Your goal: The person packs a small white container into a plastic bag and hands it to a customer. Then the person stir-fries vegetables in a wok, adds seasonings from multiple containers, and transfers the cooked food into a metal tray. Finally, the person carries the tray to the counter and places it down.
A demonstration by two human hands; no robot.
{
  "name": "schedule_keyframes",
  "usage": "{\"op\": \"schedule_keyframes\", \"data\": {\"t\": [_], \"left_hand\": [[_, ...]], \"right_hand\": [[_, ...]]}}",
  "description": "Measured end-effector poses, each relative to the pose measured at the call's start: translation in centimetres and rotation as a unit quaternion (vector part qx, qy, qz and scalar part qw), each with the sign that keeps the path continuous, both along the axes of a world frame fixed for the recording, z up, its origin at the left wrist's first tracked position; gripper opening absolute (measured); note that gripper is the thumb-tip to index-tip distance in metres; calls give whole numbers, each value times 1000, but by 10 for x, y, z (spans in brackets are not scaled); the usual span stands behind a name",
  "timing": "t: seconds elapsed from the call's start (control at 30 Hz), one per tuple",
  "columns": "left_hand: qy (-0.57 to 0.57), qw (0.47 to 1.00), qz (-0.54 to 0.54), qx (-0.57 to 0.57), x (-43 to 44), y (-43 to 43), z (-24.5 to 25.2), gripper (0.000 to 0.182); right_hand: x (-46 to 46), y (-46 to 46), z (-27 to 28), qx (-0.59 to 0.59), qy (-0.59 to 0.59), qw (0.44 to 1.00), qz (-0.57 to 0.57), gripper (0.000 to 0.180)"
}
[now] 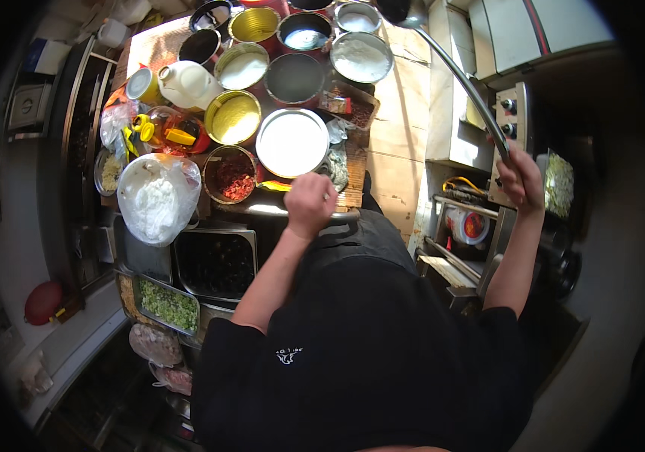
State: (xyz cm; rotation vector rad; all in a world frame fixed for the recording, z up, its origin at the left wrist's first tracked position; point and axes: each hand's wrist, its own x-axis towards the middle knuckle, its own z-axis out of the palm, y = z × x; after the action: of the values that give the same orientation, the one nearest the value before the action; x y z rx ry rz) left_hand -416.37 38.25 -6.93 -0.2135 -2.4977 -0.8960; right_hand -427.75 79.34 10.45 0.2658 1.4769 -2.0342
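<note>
My right hand (517, 175) grips the end of a long metal handle. It belongs to a ladle (464, 76), whose bowl reaches the top edge of the view. My left hand (311, 203) is curled into a loose fist near the front edge of the table, with nothing visible in it. Close to that fist are a round white-topped container (292, 141) and a crumpled grey cloth (336, 166). To its left sits a tin of red chilli flakes (235, 178). A bag-lined tub of white powder (156, 192) is farther left.
Several tins and pots crowd the table, among them a tin of yellow powder (233, 117) and a bowl of white powder (361, 56). A white jug (187, 85) lies tilted. Chopped green vegetables fill a metal tray (167, 305). Control knobs (508, 130) line a panel at right.
</note>
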Motion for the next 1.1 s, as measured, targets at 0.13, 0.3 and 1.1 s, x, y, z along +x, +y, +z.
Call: {"op": "schedule_keyframes", "data": {"t": [0.13, 0.3, 1.1], "left_hand": [[-223, 961, 6, -164, -28, -30, -32, 32], [-360, 767, -153, -508, -35, -75, -166, 47], [-53, 933, -152, -321, 14, 26, 73, 20]], "right_hand": [[168, 50, 22, -2, 8, 991, -136, 51], [347, 97, 39, 17, 29, 937, -348, 47], [824, 204, -164, 376, -66, 451, -807, 39]]}}
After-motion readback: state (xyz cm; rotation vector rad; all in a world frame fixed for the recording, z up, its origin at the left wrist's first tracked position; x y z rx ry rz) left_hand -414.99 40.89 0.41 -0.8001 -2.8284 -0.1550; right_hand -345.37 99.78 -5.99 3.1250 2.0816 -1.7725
